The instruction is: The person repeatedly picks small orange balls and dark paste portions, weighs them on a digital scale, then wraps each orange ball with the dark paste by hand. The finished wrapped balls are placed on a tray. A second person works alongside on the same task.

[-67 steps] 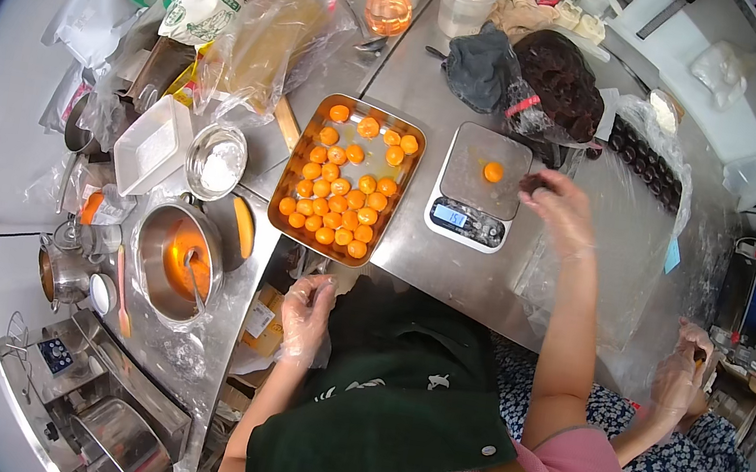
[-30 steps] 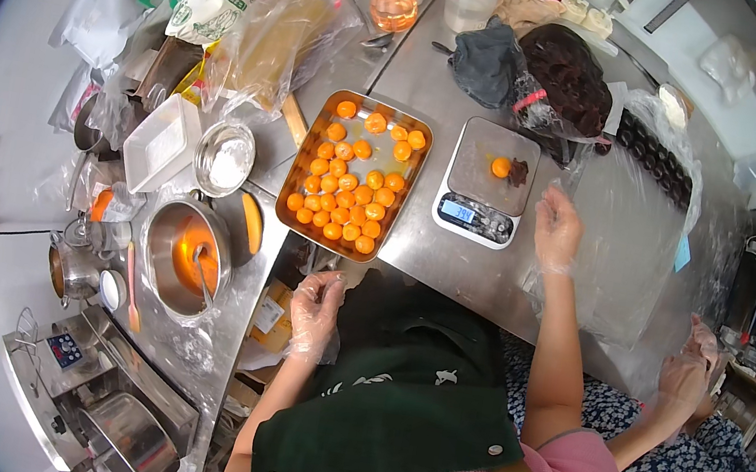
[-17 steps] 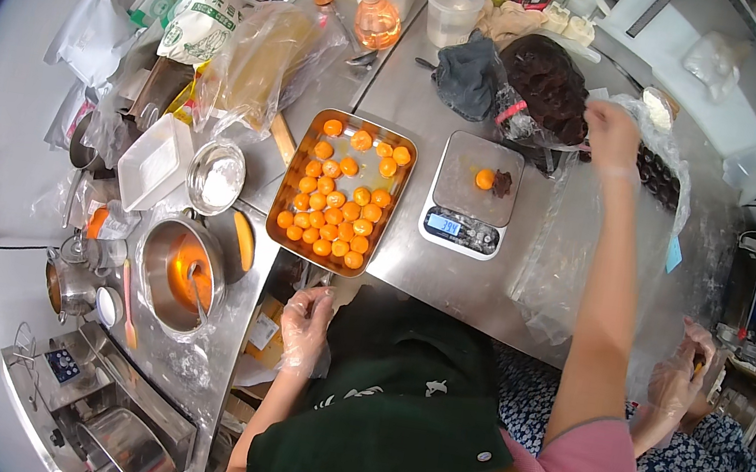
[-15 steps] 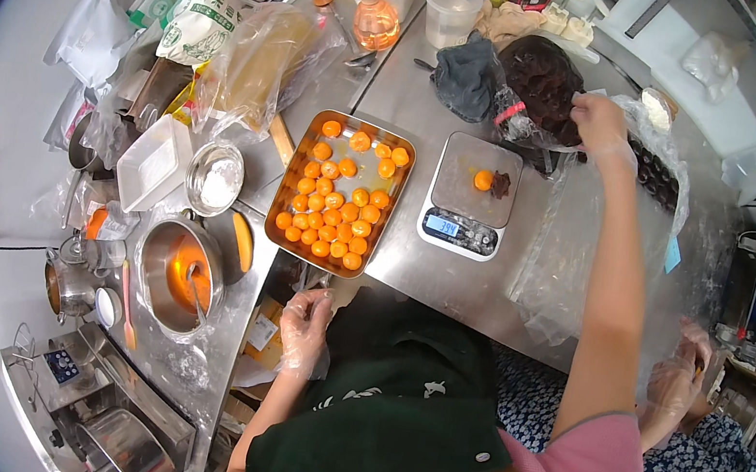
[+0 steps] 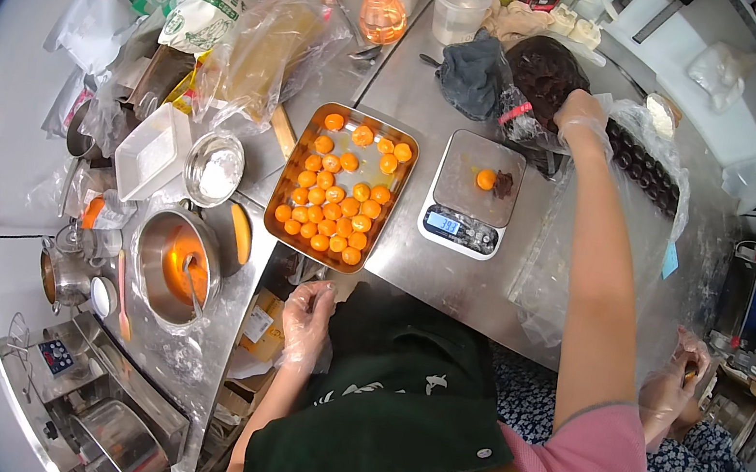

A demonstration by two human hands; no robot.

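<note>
My right hand (image 5: 582, 120), in a clear plastic glove, reaches into a mound of dark brown paste (image 5: 541, 77) in a plastic bag. Its fingers are closed at the paste's right edge, the fingertips partly hidden. On the digital scale (image 5: 462, 233) lie an egg yolk (image 5: 485, 180) and, touching its right side, a small lump of dark paste (image 5: 503, 185). My left hand (image 5: 308, 321), gloved too, hangs just below the tray with its fingers curled and thumb pressed in; nothing shows in it. The metal tray (image 5: 382, 252) holds many round orange yolks (image 5: 333, 194).
Right of the paste lie rows of dark balls (image 5: 643, 166) under plastic film. At left stand a pot (image 5: 144, 294) of orange liquid with a spoon and a bowl of white powder (image 5: 214, 170). Another person's gloved hand (image 5: 670, 387) holds something small at right. A spray bottle (image 5: 382, 12) stands behind.
My right hand has dipped a little farther into the paste, its fingers curling tighter. My left hand stays nearly in place. The yolk and lump on the scale have not moved.
</note>
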